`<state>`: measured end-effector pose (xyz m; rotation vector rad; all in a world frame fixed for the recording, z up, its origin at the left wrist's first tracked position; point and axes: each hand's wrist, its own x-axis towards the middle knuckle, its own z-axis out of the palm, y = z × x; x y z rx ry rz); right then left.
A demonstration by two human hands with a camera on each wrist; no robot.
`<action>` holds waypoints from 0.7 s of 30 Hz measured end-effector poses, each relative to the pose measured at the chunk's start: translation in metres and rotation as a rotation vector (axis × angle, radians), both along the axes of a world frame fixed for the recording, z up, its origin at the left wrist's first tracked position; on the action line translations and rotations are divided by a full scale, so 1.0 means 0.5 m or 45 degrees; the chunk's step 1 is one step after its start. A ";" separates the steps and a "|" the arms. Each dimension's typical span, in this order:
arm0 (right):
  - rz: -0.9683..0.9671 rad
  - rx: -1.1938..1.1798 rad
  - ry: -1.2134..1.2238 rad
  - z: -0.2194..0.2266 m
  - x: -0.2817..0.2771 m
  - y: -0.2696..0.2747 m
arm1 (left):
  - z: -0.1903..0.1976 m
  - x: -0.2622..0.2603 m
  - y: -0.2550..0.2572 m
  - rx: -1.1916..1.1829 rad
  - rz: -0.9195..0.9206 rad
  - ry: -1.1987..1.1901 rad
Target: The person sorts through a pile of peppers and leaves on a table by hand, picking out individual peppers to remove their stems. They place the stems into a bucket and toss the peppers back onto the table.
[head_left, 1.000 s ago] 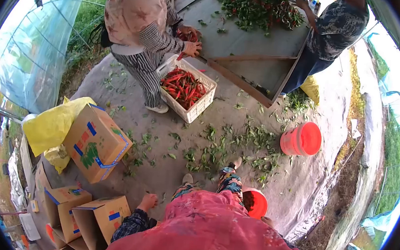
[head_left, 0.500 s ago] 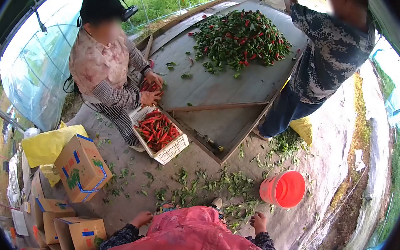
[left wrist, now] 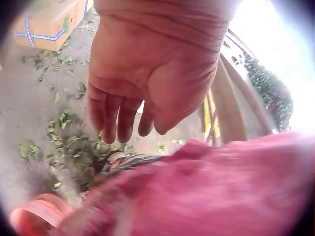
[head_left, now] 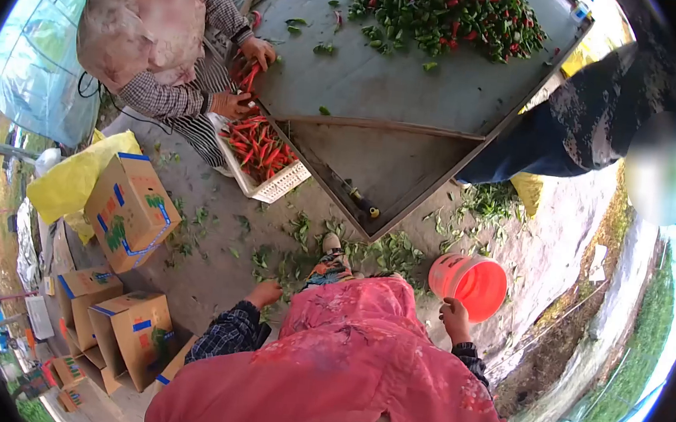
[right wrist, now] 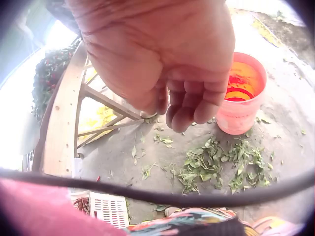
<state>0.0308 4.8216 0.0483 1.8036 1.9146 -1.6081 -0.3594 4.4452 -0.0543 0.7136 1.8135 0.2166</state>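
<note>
My left hand (head_left: 265, 293) hangs with nothing in it, its fingers relaxed, as the left wrist view shows over the leaf-strewn floor. My right hand (head_left: 455, 319) is likewise free, its fingers loosely curled. In the head view its fingertips overlap the near rim of a red bucket (head_left: 446, 275), which stands on the floor; in the right wrist view the bucket (right wrist: 236, 118) looks hollow and bare inside. Ahead is a low-edged table (head_left: 310, 68) bearing a heap of green and red peppers (head_left: 451, 16). Red chili peppers (head_left: 257, 146) fill a white plastic crate (head_left: 284, 184) at the table's left.
A person in a checked sleeve (head_left: 163, 99) handles red chilies above the crate. Another person in camouflage (head_left: 596, 113) stands at the table's right. Cardboard boxes (head_left: 130, 221) and a yellow sack (head_left: 79, 180) stand at left. Leaves (head_left: 398, 256) litter the floor between me and the table.
The table's near corner is now much closer to me. My right hand has come up beside the red bucket. The camouflaged person has bent to the right; the other still handles chilies.
</note>
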 end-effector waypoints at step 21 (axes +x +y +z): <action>1.882 0.945 0.342 -0.011 -0.567 0.493 | 0.135 0.399 0.339 0.132 0.819 0.056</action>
